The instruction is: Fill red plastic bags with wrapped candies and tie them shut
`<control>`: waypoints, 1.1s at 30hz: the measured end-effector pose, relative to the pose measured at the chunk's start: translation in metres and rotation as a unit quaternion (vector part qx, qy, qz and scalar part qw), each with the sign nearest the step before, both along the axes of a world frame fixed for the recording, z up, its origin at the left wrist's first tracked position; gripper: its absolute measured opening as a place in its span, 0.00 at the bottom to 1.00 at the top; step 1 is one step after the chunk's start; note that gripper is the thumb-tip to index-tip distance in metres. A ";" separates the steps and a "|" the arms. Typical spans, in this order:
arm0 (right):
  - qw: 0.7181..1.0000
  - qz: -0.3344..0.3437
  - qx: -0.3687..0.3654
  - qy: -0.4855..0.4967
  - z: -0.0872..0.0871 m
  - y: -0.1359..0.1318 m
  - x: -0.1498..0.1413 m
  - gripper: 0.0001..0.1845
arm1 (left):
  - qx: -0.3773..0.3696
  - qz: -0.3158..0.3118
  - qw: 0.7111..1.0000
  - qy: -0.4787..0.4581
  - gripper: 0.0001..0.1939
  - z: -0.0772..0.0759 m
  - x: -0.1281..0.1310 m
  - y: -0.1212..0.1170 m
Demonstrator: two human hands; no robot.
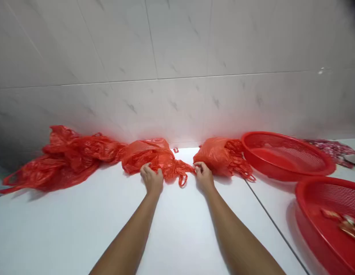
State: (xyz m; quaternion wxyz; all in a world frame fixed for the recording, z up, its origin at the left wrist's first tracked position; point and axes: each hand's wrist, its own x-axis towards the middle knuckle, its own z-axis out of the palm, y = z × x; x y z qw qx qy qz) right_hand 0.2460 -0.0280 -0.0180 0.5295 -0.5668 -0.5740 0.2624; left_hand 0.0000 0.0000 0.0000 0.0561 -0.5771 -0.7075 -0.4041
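Note:
A filled red plastic bag (147,151) lies by the wall in front of me, its gathered neck and handle loops trailing to the right. On its near side, my left hand (153,180) is closed on the thin plastic with bent fingers. My right hand (205,176) pinches the end of the bag's handle. Just beyond those fingers sits another filled red plastic bag (212,153), its loose handles pointing right. What either bag contains is hidden.
Crumpled red plastic bags (76,156) stretch along the left. On the right stand a red plastic basket (283,168) and a nearer red basket (312,217) with small wrapped items. Patterned cloth (329,149) lies behind them. A small red packet (175,150) is by the tiled wall (177,103).

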 end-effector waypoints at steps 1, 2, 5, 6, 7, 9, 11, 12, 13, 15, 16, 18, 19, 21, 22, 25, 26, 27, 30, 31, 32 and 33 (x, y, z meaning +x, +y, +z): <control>1.000 0.008 -0.003 -0.001 0.001 -0.001 -0.003 0.19 | -0.010 -0.010 1.000 0.009 0.29 0.000 0.003 -0.002; 1.000 0.017 -0.007 -0.001 0.001 -0.002 -0.005 0.18 | -0.021 -0.019 0.999 0.017 0.29 -0.001 0.006 -0.003; 0.999 0.047 -0.019 -0.002 0.004 -0.005 -0.006 0.17 | -0.054 -0.042 0.997 0.034 0.31 -0.002 0.013 -0.007; 0.998 0.058 -0.023 -0.002 0.006 -0.007 -0.004 0.17 | -0.064 -0.049 0.996 0.038 0.33 -0.002 0.014 -0.009; 0.997 0.072 -0.027 -0.001 0.008 -0.009 -0.002 0.18 | -0.072 -0.056 0.995 0.042 0.34 -0.001 0.016 -0.012; 0.994 0.101 -0.035 0.002 0.011 -0.019 0.005 0.18 | -0.084 -0.075 0.992 0.049 0.36 -0.002 0.020 -0.023; 0.991 0.127 -0.041 0.008 0.013 -0.034 0.013 0.19 | -0.092 -0.096 0.990 0.056 0.36 -0.004 0.026 -0.044; 0.988 0.144 -0.048 0.015 0.013 -0.043 0.016 0.19 | -0.093 -0.108 0.988 0.059 0.36 -0.006 0.031 -0.056; 0.984 0.166 -0.057 0.023 0.013 -0.051 0.019 0.18 | -0.091 -0.125 0.986 0.064 0.37 -0.008 0.036 -0.071; 0.973 0.210 -0.080 0.048 0.013 -0.066 0.022 0.18 | -0.059 -0.186 0.977 0.085 0.38 -0.013 0.050 -0.098; 0.968 0.225 -0.090 0.064 0.014 -0.070 0.023 0.18 | -0.038 -0.218 0.969 0.106 0.38 -0.014 0.057 -0.109; 0.964 0.228 -0.099 0.094 0.014 -0.074 0.023 0.18 | -0.006 -0.243 0.960 0.141 0.34 -0.015 0.069 -0.123; 0.964 0.223 -0.099 0.105 0.015 -0.073 0.023 0.18 | 0.001 -0.237 0.960 0.146 0.31 -0.015 0.073 -0.125; 0.964 0.219 -0.100 0.117 0.015 -0.071 0.023 0.19 | -0.001 -0.215 0.968 0.128 0.25 -0.012 0.074 -0.120; 0.963 0.222 -0.099 0.117 0.015 -0.070 0.024 0.19 | -0.007 -0.208 0.972 0.111 0.23 -0.010 0.071 -0.114; 0.970 0.205 -0.061 0.113 0.018 -0.072 0.032 0.19 | -0.022 -0.208 0.976 0.065 0.13 -0.002 0.052 -0.095; 0.978 0.181 -0.029 0.105 0.021 -0.074 0.036 0.18 | -0.025 -0.207 0.977 0.052 0.09 0.001 0.045 -0.090; 0.984 0.151 0.012 0.090 0.023 -0.076 0.040 0.16 | -0.027 -0.207 0.977 0.039 0.05 0.003 0.039 -0.086; 0.988 0.062 0.142 0.008 0.033 -0.082 0.053 0.10 | -0.027 -0.212 0.977 -0.014 0.07 0.009 0.031 -0.084; 0.983 0.030 0.178 -0.019 0.035 -0.083 0.057 0.09 | -0.024 -0.215 0.976 -0.035 0.07 0.011 0.031 -0.086; 0.977 -0.007 0.207 -0.042 0.036 -0.083 0.061 0.08 | -0.020 -0.218 0.974 -0.058 0.08 0.014 0.033 -0.089; 0.971 -0.048 0.228 -0.060 0.036 -0.083 0.065 0.09 | -0.017 -0.219 0.972 -0.082 0.09 0.016 0.035 -0.092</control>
